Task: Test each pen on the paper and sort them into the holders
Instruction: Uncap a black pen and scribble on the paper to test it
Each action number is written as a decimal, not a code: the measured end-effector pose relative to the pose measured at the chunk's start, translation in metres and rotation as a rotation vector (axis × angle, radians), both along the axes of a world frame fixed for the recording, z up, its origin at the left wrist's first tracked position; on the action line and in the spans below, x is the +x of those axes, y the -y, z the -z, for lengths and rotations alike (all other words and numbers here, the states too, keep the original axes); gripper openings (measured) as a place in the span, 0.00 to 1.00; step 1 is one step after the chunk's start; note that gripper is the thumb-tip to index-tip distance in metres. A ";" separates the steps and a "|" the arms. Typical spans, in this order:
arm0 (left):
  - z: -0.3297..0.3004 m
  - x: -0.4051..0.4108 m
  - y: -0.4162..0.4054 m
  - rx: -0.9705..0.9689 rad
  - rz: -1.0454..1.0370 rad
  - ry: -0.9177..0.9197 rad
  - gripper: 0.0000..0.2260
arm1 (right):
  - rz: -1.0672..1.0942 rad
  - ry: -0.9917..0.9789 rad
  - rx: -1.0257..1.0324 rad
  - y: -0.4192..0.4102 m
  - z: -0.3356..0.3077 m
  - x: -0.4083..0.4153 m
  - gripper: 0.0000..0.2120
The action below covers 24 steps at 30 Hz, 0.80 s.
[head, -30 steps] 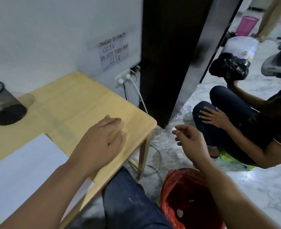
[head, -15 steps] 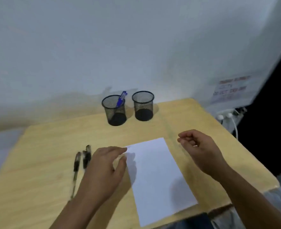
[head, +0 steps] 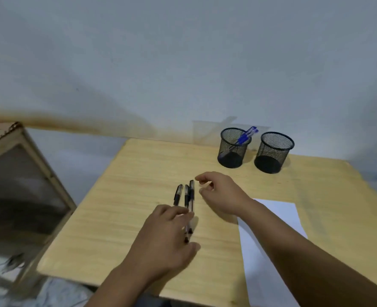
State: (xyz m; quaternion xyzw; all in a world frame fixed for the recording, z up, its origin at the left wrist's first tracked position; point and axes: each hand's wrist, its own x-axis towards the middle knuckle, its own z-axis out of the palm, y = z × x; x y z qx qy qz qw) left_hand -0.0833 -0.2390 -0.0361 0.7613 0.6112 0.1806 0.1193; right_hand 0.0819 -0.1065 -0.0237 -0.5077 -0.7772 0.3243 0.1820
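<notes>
Three black pens (head: 186, 197) lie side by side on the wooden surface (head: 125, 196), long axes running away from the person, capped ends far. The left hand (head: 165, 242) rests over their near ends, fingers touching them; whether it grips is unclear. The right hand (head: 219, 192) hovers just beside them, fingers loosely curled, empty, forearm crossing the paper (head: 278, 210).

A plain home or office corner: small wooden table (head: 138, 218) against a bare stained wall (head: 138, 63).
</notes>
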 end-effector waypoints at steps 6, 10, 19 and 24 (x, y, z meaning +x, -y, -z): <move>0.014 -0.004 -0.006 0.086 0.028 -0.027 0.15 | -0.055 0.227 0.002 -0.019 0.014 -0.021 0.24; 0.018 -0.003 -0.007 0.139 0.006 -0.043 0.13 | -0.027 0.214 0.005 -0.020 0.015 -0.023 0.19; 0.024 0.000 -0.008 0.264 0.056 0.009 0.10 | 0.123 -0.340 -0.267 -0.003 -0.004 -0.006 0.15; 0.020 0.022 -0.011 0.324 0.123 0.109 0.11 | 0.239 -0.699 -0.392 0.018 -0.015 0.017 0.19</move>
